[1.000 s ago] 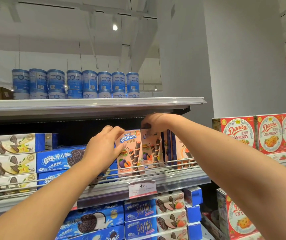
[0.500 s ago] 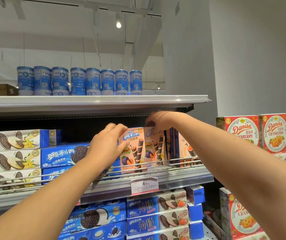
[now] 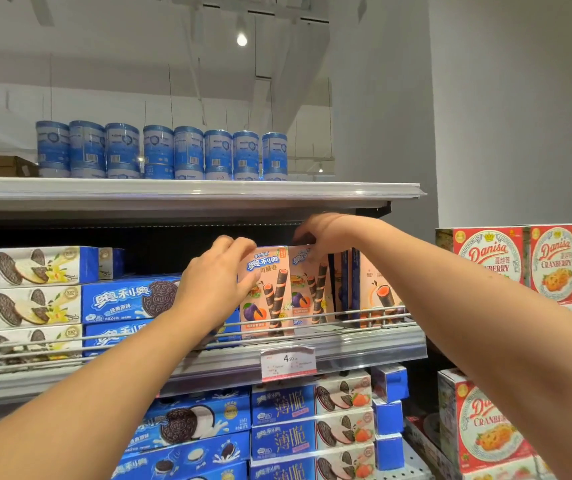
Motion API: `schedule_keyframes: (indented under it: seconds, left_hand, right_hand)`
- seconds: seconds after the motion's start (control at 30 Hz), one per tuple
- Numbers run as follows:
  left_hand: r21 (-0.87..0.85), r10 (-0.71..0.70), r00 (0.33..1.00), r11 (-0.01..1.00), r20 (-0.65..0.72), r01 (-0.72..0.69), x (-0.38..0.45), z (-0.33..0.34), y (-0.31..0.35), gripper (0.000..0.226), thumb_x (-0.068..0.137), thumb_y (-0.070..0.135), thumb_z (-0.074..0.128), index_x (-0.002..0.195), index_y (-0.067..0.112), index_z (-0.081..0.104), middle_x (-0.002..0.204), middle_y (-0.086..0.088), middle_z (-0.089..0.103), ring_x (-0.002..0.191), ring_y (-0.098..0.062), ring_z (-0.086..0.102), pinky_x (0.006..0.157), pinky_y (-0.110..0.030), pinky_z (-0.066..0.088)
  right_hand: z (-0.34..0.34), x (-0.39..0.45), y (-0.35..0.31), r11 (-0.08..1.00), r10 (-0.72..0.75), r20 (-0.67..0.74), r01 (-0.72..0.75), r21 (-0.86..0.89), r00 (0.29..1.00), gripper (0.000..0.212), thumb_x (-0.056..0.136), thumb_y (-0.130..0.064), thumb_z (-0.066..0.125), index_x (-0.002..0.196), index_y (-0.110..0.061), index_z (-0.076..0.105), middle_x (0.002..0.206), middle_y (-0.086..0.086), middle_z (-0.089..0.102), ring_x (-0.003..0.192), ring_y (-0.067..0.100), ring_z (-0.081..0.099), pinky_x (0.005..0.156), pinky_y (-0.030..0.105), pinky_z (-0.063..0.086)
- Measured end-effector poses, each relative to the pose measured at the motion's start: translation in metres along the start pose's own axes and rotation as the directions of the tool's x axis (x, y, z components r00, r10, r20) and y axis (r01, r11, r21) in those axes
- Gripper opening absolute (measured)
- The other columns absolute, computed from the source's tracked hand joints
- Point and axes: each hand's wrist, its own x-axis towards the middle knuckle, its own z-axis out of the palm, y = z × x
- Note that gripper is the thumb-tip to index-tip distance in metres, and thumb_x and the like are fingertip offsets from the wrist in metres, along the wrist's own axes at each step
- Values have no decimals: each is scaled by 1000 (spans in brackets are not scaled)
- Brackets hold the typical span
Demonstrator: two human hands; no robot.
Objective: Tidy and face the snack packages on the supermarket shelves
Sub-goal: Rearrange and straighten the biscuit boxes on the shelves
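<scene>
Both hands grasp upright wafer boxes: left hand [image 3: 216, 282] holds the front box [image 3: 266, 292] by its left edge, right hand [image 3: 319, 233] pinches the neighbouring box [image 3: 308, 289] at its top. Long axes stand vertical behind the shelf rail [image 3: 346, 318], faces forward.

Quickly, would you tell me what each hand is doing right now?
Left hand: holding the front wafer box.
Right hand: holding the second box by its top.

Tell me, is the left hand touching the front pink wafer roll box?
Touching. The head view shows the left hand with fingers curled over the top left corner and side of the front pink wafer roll box.
</scene>
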Motion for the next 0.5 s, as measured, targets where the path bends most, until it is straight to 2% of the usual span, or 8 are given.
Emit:
schedule_keyframes:
  seconds: [0.07,0.2,0.27,0.37,0.5]
  left_hand:
    - [14,8,1000,1000,-18,-8,-1,1,1,44,92,47,64,130,38,44,125,8,52,100,-16,59,77,-39,53]
    - [52,10,1000,999,-28,-9,0,6,0,57,92,48,62,143,36,38,133,3,51,109,-20,59,82,-41,52]
    - [55,-12,1000,998,-21,13,-1,6,-1,61,93,49,60,147,35,37,138,2,48,117,-22,55,88,-44,52]
    - [64,-5,999,998,-32,7,-7,3,-3,60,94,48,56,149,31,38,143,1,46,125,-24,48,97,-46,47]
    - [96,90,986,992,-142,-77,-40,-3,-2,55,92,40,60,143,24,47,147,-2,46,133,-25,41,104,-47,41]
  right_hand:
    - [-4,-1,-2,1000,-3,-18,2,-9,1000,66,84,-35,80,143,-29,51,131,-2,62,106,19,60,80,28,54]
    - [-12,-8,-7,999,-31,-45,29,-46,999,61,87,-38,76,142,-28,53,133,0,61,108,19,56,84,30,49]
    - [-15,-18,-12,995,-56,-89,49,-85,994,56,90,-40,72,142,-29,53,137,-1,58,119,20,55,91,32,49]
    - [-15,-42,-22,988,-110,-200,86,-127,974,54,93,-44,67,143,-29,52,142,-3,56,131,21,49,101,36,45]
    - [-2,-90,-35,988,-151,-399,135,-70,905,49,95,-39,67,141,-28,55,140,-4,59,128,18,55,102,37,48]
